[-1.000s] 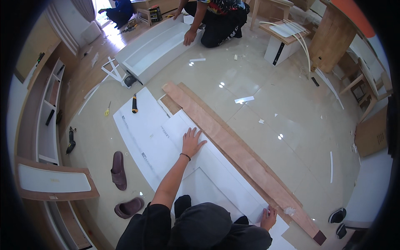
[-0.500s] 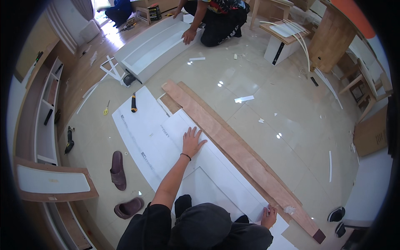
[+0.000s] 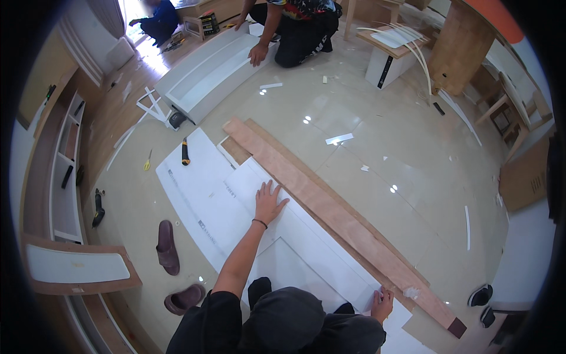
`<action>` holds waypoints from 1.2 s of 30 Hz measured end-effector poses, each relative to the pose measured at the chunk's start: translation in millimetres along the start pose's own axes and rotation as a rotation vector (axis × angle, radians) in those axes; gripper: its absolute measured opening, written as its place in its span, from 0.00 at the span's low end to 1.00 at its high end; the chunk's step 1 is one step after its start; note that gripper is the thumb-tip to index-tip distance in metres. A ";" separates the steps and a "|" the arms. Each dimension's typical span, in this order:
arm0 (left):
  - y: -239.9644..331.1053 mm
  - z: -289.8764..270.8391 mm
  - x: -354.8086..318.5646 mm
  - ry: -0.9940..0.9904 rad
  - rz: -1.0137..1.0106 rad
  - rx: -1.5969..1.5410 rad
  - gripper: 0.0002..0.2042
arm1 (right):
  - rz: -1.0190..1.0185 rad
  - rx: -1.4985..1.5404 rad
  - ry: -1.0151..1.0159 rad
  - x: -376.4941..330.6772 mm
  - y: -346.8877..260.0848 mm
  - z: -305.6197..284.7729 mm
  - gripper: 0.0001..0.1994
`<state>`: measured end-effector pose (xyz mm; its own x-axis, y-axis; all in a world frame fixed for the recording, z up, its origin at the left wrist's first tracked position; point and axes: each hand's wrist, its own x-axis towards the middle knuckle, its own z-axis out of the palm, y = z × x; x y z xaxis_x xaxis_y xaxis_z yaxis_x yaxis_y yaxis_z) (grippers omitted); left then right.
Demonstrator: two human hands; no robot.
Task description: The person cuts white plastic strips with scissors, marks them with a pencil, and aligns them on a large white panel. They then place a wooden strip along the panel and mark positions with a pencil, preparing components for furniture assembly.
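- The panel (image 3: 306,236), white, lies flat on the floor (image 3: 407,147) right in front of the person, partly over a larger white sheet (image 3: 191,192)
- The left hand (image 3: 270,203) lies spread and flat on the panel, near the long edge beside the plank, its fingers apart and grasping nothing; a dark band (image 3: 259,223) is round the wrist
- The right hand (image 3: 382,304) is at the panel's near right part, fingers bent at the edge; whether they pinch it, I cannot tell
- The plank (image 3: 330,206), pinkish wood, runs slantwise along the panel's right side, with a dark square at its near end
- A cutter (image 3: 185,151), black and yellow, lies on the sheet's far part, well apart from both hands
- Yellow scissors (image 3: 147,161) lie on the floor left of the sheet; a drill (image 3: 98,208) lies farther left
- Two slippers (image 3: 167,248), dull purple, are on the floor left of the person
- Beyond the sheet stands a long white box (image 3: 227,68), with a tape measure (image 3: 176,120) near its close corner
- A co-worker kneels beside the box, one hand (image 3: 257,54) on its rim
- Another person in blue (image 3: 156,22) squats at the far left
- White scraps (image 3: 339,139) lie on the floor beyond the plank
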<state>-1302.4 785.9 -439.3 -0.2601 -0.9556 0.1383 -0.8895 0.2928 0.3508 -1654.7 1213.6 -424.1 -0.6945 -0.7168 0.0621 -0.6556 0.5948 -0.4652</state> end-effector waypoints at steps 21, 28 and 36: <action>101.3 15.8 -109.8 -0.054 0.618 -0.148 0.18 | 0.005 -0.032 0.000 0.8 0.1 0.4 0.14; 107.1 22.3 -102.4 -0.128 0.665 -0.142 0.16 | 0.016 -0.028 -0.004 0.2 0.7 1.5 0.14; 104.6 16.0 -113.2 -0.104 0.738 0.023 0.20 | -0.007 0.033 0.025 0.6 -1.5 1.4 0.13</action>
<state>-1372.1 924.2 -433.1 -0.8261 -0.5093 0.2412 -0.4772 0.8599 0.1811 -1653.7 1211.8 -424.7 -0.6973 -0.7114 0.0878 -0.6508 0.5769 -0.4936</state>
